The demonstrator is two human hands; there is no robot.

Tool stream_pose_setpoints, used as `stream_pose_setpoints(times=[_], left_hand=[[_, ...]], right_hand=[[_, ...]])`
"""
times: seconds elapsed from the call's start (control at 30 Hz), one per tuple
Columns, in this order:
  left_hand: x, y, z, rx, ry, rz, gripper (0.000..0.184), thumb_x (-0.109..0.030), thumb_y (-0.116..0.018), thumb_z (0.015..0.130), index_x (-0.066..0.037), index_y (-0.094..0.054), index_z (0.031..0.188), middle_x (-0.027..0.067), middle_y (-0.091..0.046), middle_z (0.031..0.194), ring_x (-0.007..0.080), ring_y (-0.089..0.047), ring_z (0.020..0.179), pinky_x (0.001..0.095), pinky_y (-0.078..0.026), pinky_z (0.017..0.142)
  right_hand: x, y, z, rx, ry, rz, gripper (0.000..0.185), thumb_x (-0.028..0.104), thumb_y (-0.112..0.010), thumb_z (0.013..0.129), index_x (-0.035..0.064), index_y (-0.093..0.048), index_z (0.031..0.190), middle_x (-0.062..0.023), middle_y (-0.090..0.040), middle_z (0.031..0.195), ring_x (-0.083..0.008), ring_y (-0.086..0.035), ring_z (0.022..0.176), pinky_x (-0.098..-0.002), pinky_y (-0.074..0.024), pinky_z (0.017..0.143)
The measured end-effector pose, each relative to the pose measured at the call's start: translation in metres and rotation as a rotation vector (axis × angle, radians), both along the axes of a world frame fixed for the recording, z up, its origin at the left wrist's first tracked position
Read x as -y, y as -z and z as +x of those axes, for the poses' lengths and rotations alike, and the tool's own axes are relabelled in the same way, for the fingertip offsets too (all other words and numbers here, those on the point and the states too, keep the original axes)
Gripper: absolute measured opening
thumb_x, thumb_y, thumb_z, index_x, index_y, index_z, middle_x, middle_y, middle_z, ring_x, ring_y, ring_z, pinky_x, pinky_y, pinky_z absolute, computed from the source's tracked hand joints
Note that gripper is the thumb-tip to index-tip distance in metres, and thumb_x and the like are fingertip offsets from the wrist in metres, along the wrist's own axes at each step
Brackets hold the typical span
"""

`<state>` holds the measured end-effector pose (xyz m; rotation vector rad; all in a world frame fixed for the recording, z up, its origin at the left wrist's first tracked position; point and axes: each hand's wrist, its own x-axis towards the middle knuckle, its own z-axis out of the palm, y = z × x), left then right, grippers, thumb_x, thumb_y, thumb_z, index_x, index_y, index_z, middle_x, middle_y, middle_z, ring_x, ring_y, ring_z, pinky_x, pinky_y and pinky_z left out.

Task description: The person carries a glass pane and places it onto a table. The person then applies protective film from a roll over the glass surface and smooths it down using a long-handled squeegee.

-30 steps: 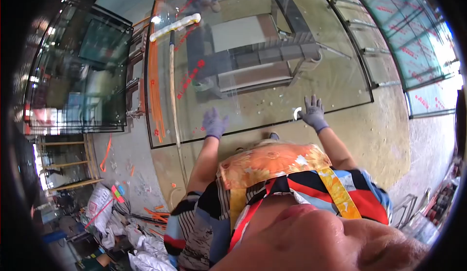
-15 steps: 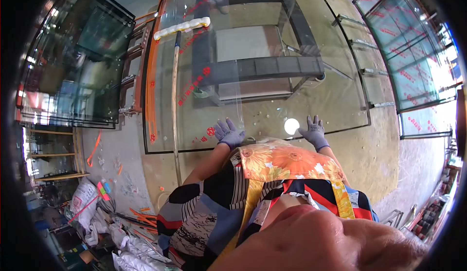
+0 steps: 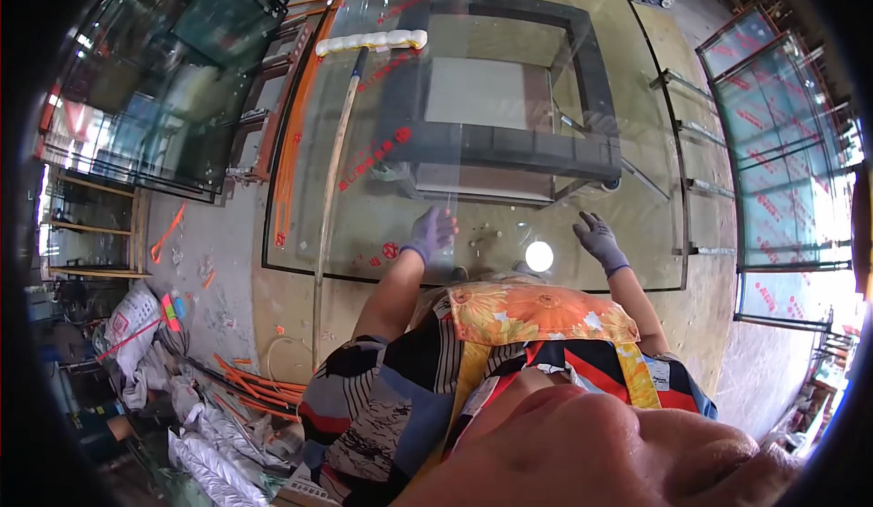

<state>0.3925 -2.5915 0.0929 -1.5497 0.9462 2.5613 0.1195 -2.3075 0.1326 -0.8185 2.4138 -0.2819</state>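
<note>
A large glass sheet (image 3: 527, 211) with a dark edge lies flat in front of me. Over its left part is a clear pane (image 3: 364, 220) with red printed marks; its right edge runs close by my left hand. My left hand (image 3: 430, 236), in a grey-purple glove, is at that edge with fingers stretched out. Whether it presses on the pane I cannot tell. My right hand (image 3: 601, 241), gloved likewise, is over the right part of the large sheet, fingers spread and holding nothing. A mop with a white head (image 3: 373, 43) and long wooden handle (image 3: 336, 161) lies across the left side.
A dark metal frame (image 3: 509, 148) shows through the glass. Glass panes stand at left (image 3: 173, 80) and right (image 3: 782, 161). Metal bars (image 3: 709, 186) stick out at the right edge. Orange strips (image 3: 259, 384) and white sacks (image 3: 132, 321) lie on the floor at lower left.
Both hands have moved forward over the glass, the left turning its fingers to the right. My view has shifted slightly. The mop stays lying on the left side.
</note>
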Motion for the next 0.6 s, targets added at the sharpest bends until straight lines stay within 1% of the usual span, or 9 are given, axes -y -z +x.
stream_pose_setpoints(times=[0.07,0.13,0.27,0.37,0.4,0.5,0.53,0.57,0.6], left_hand=[[-0.009,0.002,0.008,-0.014,-0.233,0.009,0.037,-0.046,-0.049,0.08,-0.015,-0.053,0.099,0.0038,-0.06,0.084,0.0189,-0.059,0.066,0.0304,-0.043,0.052],[-0.01,0.008,0.006,0.04,-0.251,-0.029,0.037,-0.045,-0.049,0.079,-0.015,-0.053,0.1,0.0037,-0.06,0.084,0.0189,-0.059,0.064,0.0304,-0.042,0.05],[-0.012,0.028,-0.005,0.187,-0.299,-0.139,0.036,-0.043,-0.049,0.078,-0.015,-0.053,0.1,0.0032,-0.06,0.082,0.0189,-0.058,0.058,0.0307,-0.041,0.046],[-0.012,0.031,-0.009,0.295,-0.315,-0.23,0.034,-0.041,-0.049,0.077,-0.015,-0.053,0.098,0.0024,-0.06,0.08,0.0187,-0.057,0.056,0.0316,-0.04,0.045],[-0.011,0.031,-0.01,0.265,-0.336,-0.201,0.032,-0.041,-0.049,0.078,-0.016,-0.052,0.097,0.0019,-0.059,0.078,0.0186,-0.056,0.054,0.0315,-0.04,0.043],[-0.002,0.024,-0.021,0.2,-0.371,-0.135,0.03,-0.041,-0.048,0.079,-0.016,-0.051,0.095,0.001,-0.058,0.075,0.0183,-0.055,0.05,0.0315,-0.038,0.041],[0.004,0.016,-0.028,0.144,-0.394,-0.144,0.03,-0.043,-0.048,0.08,-0.016,-0.05,0.094,0.0011,-0.057,0.074,0.0182,-0.054,0.051,0.0314,-0.038,0.041],[0.013,0.012,-0.033,0.091,-0.418,-0.152,0.03,-0.045,-0.048,0.081,-0.016,-0.049,0.093,0.0012,-0.056,0.073,0.018,-0.054,0.052,0.0312,-0.038,0.042],[0.041,0.05,-0.033,0.024,-0.338,-0.267,0.033,-0.047,-0.048,0.082,-0.017,-0.049,0.095,0.0017,-0.056,0.076,0.0185,-0.055,0.054,0.0318,-0.039,0.043]], right_hand=[[0.003,-0.003,-0.006,-0.027,-0.006,0.051,0.064,0.05,-0.048,0.08,0.0125,-0.039,0.13,-0.0207,-0.033,0.134,-0.0316,-0.032,0.125,-0.0371,-0.0279,0.102],[0.004,-0.005,-0.007,-0.033,-0.013,0.071,0.064,0.05,-0.048,0.08,0.0125,-0.039,0.13,-0.0205,-0.033,0.134,-0.0314,-0.031,0.125,-0.0366,-0.0279,0.102],[-0.002,-0.01,-0.012,-0.101,-0.179,0.233,0.067,0.052,-0.048,0.079,0.0106,-0.038,0.13,-0.0216,-0.034,0.133,-0.0314,-0.029,0.127,-0.0367,-0.0274,0.102],[-0.001,-0.013,-0.034,0.178,-0.129,0.107,0.068,0.052,-0.049,0.079,0.0086,-0.037,0.131,-0.0201,-0.039,0.131,-0.0289,-0.03,0.127,-0.0364,-0.0279,0.102],[-0.001,-0.015,-0.041,0.186,-0.127,0.105,0.068,0.052,-0.049,0.079,0.0086,-0.037,0.131,-0.0201,-0.039,0.131,-0.0289,-0.03,0.127,-0.0364,-0.0279,0.102],[0.003,-0.023,-0.074,0.559,0.042,-0.274,0.065,0.049,-0.051,0.08,0.0077,-0.04,0.129,-0.0129,-0.05,0.123,-0.0233,-0.044,0.115,-0.0333,-0.0357,0.094],[0.005,-0.012,-0.088,0.558,0.044,-0.272,0.065,0.049,-0.051,0.08,0.0077,-0.04,0.129,-0.0129,-0.05,0.123,-0.0233,-0.044,0.115,-0.0333,-0.0357,0.094],[0.006,0.01,-0.103,0.566,0.058,-0.382,0.062,0.047,-0.053,0.08,0.008,-0.042,0.127,-0.0084,-0.053,0.116,-0.0195,-0.048,0.105,-0.031,-0.0386,0.087],[0.01,0.023,-0.112,0.575,0.071,-0.491,0.059,0.045,-0.055,0.08,0.0084,-0.044,0.126,-0.004,-0.056,0.11,-0.0157,-0.052,0.094,-0.0288,-0.0414,0.079]])
